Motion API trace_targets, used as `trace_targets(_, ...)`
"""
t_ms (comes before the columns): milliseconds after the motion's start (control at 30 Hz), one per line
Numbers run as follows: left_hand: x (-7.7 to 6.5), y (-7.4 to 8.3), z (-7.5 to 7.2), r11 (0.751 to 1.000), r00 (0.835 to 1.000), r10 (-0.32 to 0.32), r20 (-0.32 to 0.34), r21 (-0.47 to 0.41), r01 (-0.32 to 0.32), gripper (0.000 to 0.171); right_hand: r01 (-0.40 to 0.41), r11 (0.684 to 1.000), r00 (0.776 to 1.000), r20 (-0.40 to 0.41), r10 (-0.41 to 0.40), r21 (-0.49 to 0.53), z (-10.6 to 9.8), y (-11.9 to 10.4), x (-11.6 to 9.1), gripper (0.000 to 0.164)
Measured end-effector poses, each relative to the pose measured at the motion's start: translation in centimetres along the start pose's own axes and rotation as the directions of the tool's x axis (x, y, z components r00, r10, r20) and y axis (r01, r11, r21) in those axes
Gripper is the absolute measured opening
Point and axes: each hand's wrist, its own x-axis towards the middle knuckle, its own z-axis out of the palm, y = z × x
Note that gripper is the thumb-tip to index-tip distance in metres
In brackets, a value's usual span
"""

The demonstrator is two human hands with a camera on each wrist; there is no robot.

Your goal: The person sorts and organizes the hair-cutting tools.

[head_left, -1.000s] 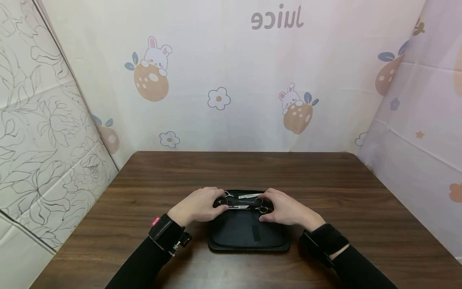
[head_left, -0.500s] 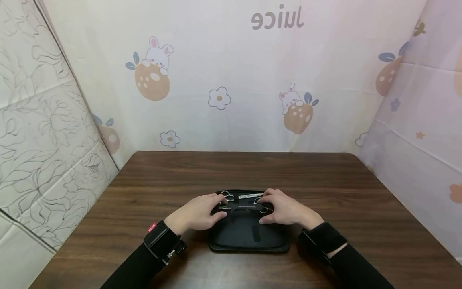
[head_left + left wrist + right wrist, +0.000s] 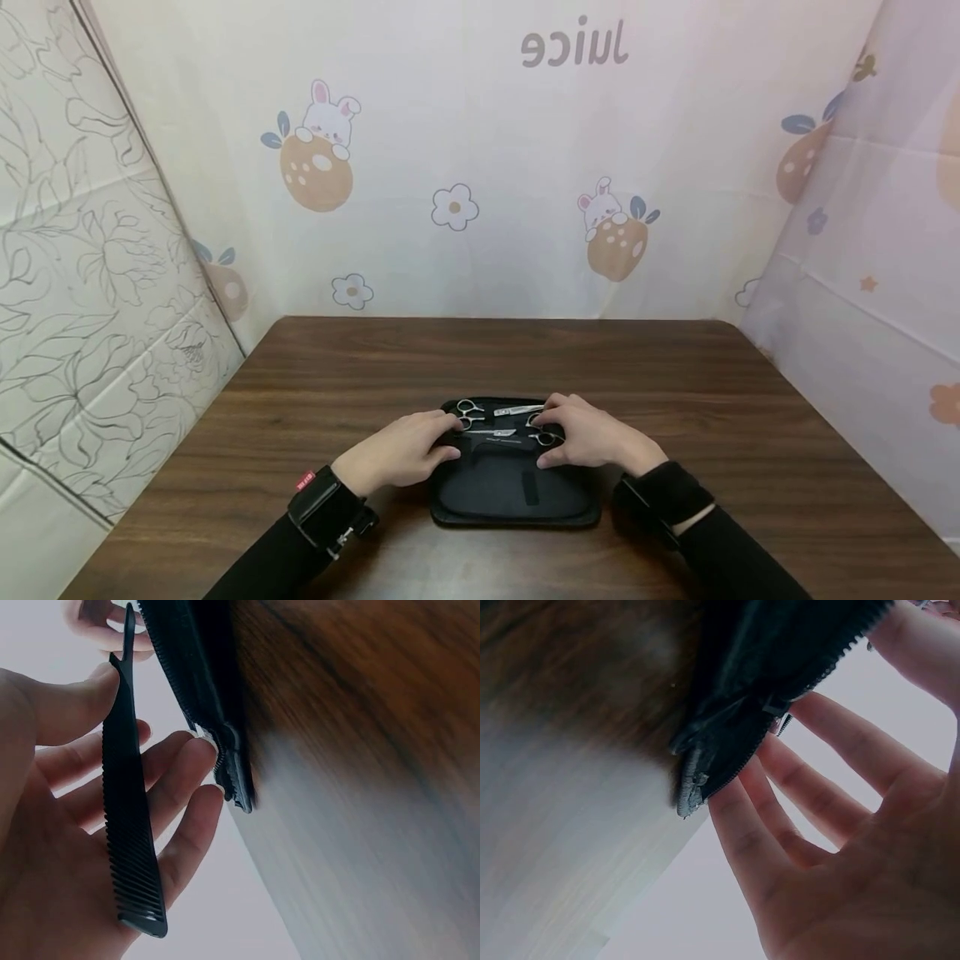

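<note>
My left hand [image 3: 397, 446] pinches a black comb [image 3: 127, 780] between thumb and fingers, as the left wrist view shows. In the head view that comb lies across the middle of an open black zip case [image 3: 480, 492], dark against dark and hard to make out. Several silver scissors [image 3: 498, 432] lie in the case's far half, partly covered by both hands. My right hand [image 3: 596, 433] rests at the case's right side, with fingers over the scissor handles. In the right wrist view its straight fingers [image 3: 742, 832] touch the zipper edge.
The case lies on a brown wooden table [image 3: 360, 358]. A patterned curtain [image 3: 510, 250] hangs behind the table, and more printed cloth stands at the left and right. Black straps with small devices sit on both wrists.
My left hand has drawn left and nearer to me. The black comb has come into sight, then moved nearer, uncovering the scissors beyond it. My right hand has hardly moved.
</note>
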Motion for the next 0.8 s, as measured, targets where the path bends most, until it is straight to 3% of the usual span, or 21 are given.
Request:
trace_targets(200, -0.07, -0.20, -0.38, 1.000, 0.999, 0.019, -0.026, -0.007, -0.019, 0.026, -0.003, 1.000, 1.000, -0.011, 0.003, -0.016, -0.03, -0.03, 0.19, 0.055)
trace_targets(800, -0.89, -0.05, -0.63, 1.000, 0.999, -0.018, 0.051, -0.019, 0.019, 0.028, -0.023, 1.000, 1.000, 0.003, 0.023, -0.008, 0.22, -0.19, 0.25, 0.055)
